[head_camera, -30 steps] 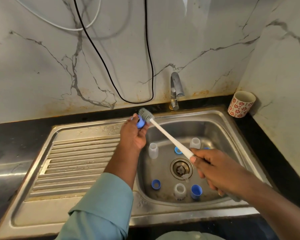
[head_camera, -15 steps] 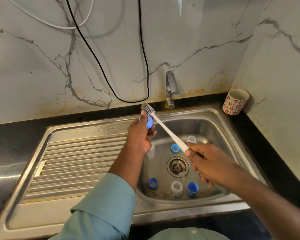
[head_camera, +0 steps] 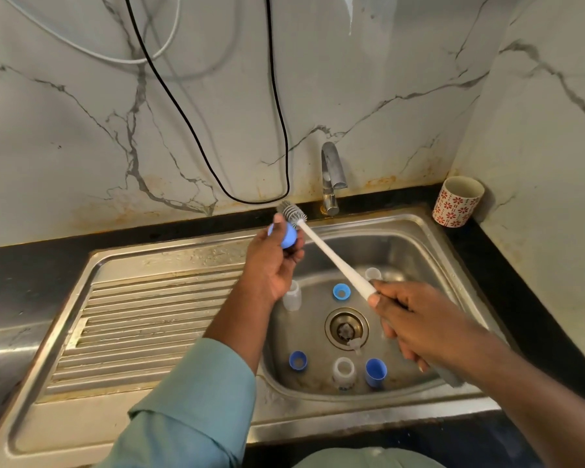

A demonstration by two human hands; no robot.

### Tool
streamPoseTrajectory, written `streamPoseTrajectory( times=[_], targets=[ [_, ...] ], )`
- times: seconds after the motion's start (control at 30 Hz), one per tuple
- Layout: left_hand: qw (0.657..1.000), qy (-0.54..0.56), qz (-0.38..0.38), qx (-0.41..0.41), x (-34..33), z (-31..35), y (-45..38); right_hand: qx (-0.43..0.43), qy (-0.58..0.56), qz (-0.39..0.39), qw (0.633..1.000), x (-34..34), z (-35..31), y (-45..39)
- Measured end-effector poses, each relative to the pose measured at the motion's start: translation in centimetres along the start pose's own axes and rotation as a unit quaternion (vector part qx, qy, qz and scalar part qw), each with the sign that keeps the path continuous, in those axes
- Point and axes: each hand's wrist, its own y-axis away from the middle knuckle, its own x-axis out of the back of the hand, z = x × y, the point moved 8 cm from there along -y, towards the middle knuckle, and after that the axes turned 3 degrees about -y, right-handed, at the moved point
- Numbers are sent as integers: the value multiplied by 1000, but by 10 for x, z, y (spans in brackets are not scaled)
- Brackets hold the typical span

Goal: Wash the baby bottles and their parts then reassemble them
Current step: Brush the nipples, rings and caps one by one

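Observation:
My left hand (head_camera: 272, 261) holds a small blue bottle cap (head_camera: 288, 237) above the sink's back left corner. My right hand (head_camera: 416, 320) grips the white handle of a bottle brush (head_camera: 331, 256), whose grey bristle head (head_camera: 291, 212) lies just beyond the cap. In the steel sink basin (head_camera: 416, 251) stand small clear bottles (head_camera: 291, 295) (head_camera: 344, 369) (head_camera: 373, 273). Blue rings and caps (head_camera: 341, 292) (head_camera: 298, 360) (head_camera: 375, 372) lie around the drain (head_camera: 346, 327), and a clear teat (head_camera: 354, 344) rests at the drain's rim.
A chrome tap (head_camera: 331, 177) rises behind the basin. A red-flowered cup (head_camera: 457, 201) stands on the black counter at the back right. The ribbed draining board (head_camera: 149, 325) spreads to the left. Black and white cables (head_camera: 196, 130) hang on the marble wall.
The brush head has slid a little beyond the blue cap, and my left hand has turned the cap slightly. Both hands stay above the basin's back left.

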Motion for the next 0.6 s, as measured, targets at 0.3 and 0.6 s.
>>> streamPoseTrajectory(
  times=[0.3,0.6],
  targets=[
    [996,-33,83,17,19,5,-9,-6,10,-20,1000,-11,4,-10],
    [997,-57,56,-18,24,17,-13,-11,44,-19,999,-15,13,-17]
  ],
)
